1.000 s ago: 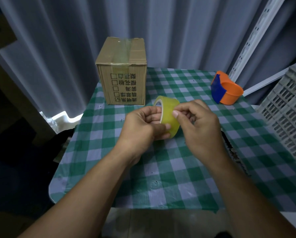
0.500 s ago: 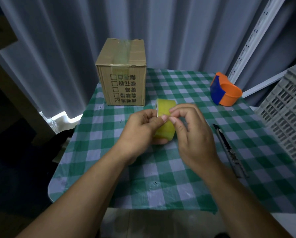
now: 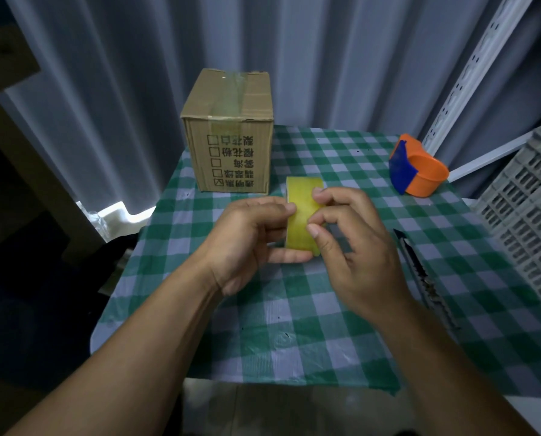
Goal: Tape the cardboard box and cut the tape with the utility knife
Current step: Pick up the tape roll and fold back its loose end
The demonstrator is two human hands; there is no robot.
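Yellow tape roll [image 3: 302,220] held on edge, hole facing sideways.

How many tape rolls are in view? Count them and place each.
1: the yellow-tinted clear tape roll, held above the checked tablecloth between left hand and right hand. Whether the orange-and-blue dispenser holds another is unclear.

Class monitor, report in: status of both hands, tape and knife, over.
Left hand gripping tape roll. Right hand picking at it. Utility knife untouched on table. Path to cardboard box clear.
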